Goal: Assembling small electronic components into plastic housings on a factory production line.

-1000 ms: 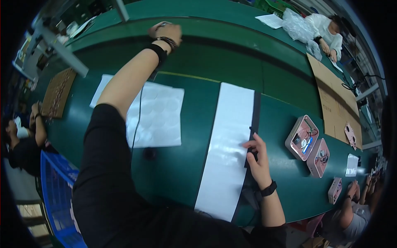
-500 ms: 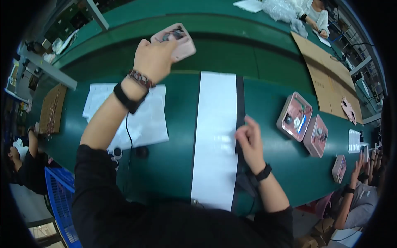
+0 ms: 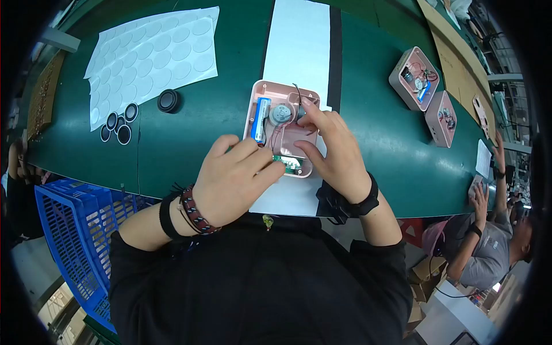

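A pink plastic housing [image 3: 287, 87] lies open side up in front of me, on the white strip. It holds a blue-wrapped cylindrical battery [image 3: 261, 119], a round silver motor [image 3: 280, 114], thin wires and a green circuit board [image 3: 292, 165]. My left hand [image 3: 233, 184] is over the housing's near left corner, fingers bent and apart, partly covering the circuit board. On the right side, my right hand [image 3: 339, 146] reaches into the housing. Its index finger is beside a dark wire [image 3: 297, 91], with the thumb spread away; the fingers partly hide what they touch.
Sticker sheets with round labels [image 3: 155, 54] lie at the left, near black-and-white rings [image 3: 123, 134] and a black round part [image 3: 168, 101]. Two more pink housings [image 3: 415, 77] stand at right. A blue crate [image 3: 75, 230] is at lower left; a co-worker [image 3: 489, 247] is at right.
My left hand has brought the pink housing from the far side down onto the white strip and let go. My right hand has moved to the housing. The view has tilted downward.
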Available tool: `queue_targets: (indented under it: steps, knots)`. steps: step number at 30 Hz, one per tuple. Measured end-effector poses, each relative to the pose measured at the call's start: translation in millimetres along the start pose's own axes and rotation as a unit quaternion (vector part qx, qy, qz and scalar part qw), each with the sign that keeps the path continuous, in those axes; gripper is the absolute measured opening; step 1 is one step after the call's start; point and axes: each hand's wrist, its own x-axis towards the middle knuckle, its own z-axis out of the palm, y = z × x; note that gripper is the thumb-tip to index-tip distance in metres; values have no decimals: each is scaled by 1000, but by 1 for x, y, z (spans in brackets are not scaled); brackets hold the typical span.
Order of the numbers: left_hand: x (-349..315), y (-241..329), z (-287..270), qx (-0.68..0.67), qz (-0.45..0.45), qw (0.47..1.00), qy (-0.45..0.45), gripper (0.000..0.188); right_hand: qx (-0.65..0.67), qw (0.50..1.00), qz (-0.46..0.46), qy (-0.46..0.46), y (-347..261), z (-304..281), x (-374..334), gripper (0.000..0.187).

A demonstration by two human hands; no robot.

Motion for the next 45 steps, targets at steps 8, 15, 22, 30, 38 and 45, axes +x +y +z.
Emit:
queue_targets:
  steps: [8, 15, 22, 30, 38, 45]
  knots:
    - [16, -10, -11, -111, -53, 992, 40, 30, 29, 999, 25, -6, 0, 2, 5, 79]
    - [26, -19, 0, -164, -41, 984, 55, 37, 117, 991, 26, -59, 3, -8, 10, 76]
    - [23, -24, 7, -197, -95, 976, 23, 25, 147, 987, 45, -35, -4, 0, 5, 73]
    - [17, -30, 9, -92, -89, 991, 49, 11, 92, 989, 105, -51, -15, -2, 8, 56]
    - [21, -32, 10, -127, -99, 986, 49, 11, 113, 990, 69, -50, -15, -12, 21, 12]
    - [21, -34, 15, -139, -96, 984, 57, 12, 148, 977, 127, -87, -13, -4, 22, 10]
